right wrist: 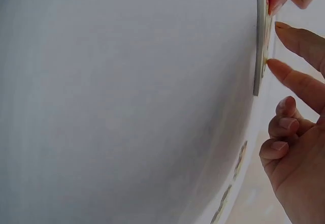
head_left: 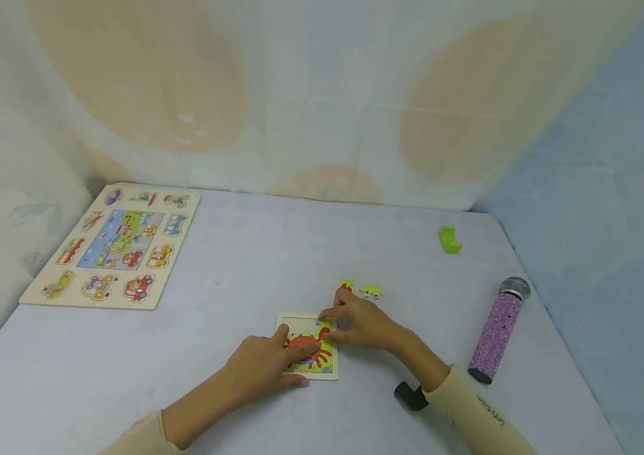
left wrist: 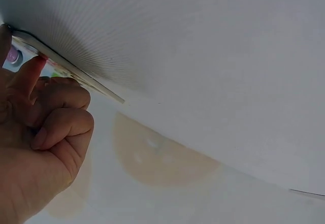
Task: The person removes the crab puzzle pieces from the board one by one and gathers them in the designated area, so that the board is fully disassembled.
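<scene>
A small square jigsaw puzzle (head_left: 315, 366) with a red crab picture lies flat near the table's middle, in a pale frame. Bare backing shows at its upper left. My left hand (head_left: 256, 366) presses a straight index finger onto the crab, the thumb lying by the front edge; its other fingers are curled in the left wrist view. From the right, my right hand (head_left: 370, 322) reaches over, index fingertip and thumb touching the piece with the red claw (head_left: 324, 332) at the upper right corner. Just beyond this hand lie two loose puzzle pieces, one yellow-green (head_left: 371, 291), one partly red (head_left: 347, 286).
A large wooden vehicle puzzle board (head_left: 128, 287) lies at the back left. To the right are a purple glittery microphone (head_left: 495, 335) and a green block (head_left: 449, 240). A black object (head_left: 411, 397) sits by the right sleeve (head_left: 475, 411), partly hidden. Fabric walls surround the table.
</scene>
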{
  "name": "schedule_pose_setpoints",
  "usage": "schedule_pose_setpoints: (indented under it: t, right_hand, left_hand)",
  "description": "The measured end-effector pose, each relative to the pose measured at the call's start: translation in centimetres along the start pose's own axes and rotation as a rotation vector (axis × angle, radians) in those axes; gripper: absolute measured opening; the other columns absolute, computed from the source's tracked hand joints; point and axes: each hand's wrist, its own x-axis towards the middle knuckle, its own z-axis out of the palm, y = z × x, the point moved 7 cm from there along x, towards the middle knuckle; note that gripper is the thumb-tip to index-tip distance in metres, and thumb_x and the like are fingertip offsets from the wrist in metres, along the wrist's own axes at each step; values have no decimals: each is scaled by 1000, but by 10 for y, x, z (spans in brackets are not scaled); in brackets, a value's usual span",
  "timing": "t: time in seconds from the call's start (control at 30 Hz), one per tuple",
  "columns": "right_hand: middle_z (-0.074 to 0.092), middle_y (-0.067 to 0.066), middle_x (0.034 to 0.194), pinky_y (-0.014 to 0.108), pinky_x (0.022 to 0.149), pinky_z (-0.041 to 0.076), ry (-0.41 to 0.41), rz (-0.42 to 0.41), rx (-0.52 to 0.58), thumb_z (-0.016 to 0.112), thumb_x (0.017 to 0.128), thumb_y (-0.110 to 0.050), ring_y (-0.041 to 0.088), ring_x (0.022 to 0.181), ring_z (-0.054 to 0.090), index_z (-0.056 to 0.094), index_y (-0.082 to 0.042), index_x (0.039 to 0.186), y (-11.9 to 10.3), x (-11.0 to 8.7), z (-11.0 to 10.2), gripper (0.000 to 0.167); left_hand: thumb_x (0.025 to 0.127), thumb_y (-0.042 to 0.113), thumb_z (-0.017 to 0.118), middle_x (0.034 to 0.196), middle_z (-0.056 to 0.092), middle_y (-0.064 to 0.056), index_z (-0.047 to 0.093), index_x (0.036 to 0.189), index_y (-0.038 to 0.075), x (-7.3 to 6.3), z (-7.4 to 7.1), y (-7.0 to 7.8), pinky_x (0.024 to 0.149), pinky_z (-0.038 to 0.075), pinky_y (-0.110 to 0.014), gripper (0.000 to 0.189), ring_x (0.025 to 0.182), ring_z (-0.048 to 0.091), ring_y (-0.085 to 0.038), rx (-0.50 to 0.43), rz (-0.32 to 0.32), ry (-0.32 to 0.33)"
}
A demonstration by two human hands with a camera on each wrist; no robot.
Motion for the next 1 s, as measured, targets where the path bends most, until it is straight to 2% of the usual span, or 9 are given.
schedule_pose_setpoints:
  t: [0.2,0.5,0.73,1.0]
  right_hand:
    - [45,1,90,20,68,37,-20,-35,-31,79,85,-31,9,80,44,71,-11,122,-7,2,5,43]
    - [49,4,89,21,70,39,47,-90,31,78,85,-20,17,82,50,73,-9,117,-10,0,-3,34]
    - [49,2,88,23,71,36,30,-42,-7,77,86,-19,14,82,45,75,-13,117,-3,-1,-4,32]
    - [48,0,90,23,71,36,47,-27,10,81,83,-22,12,82,43,76,-14,115,6,-5,-3,34]
  left_hand:
    - [85,59,67,99,60,-11,59,136,40,0,1,1,46,31,-25,55,45,37,-10,-16,-6,-14]
    - [85,61,66,101,61,-11,60,135,40,4,1,2,45,30,-25,55,44,36,-10,9,-6,-42]
    - [84,59,68,98,59,-10,59,135,40,5,2,2,46,30,-25,55,44,37,-11,-6,-12,-53]
    - [84,61,67,96,55,-7,57,136,42,4,3,-1,47,30,-26,56,46,37,-11,-13,-11,-60]
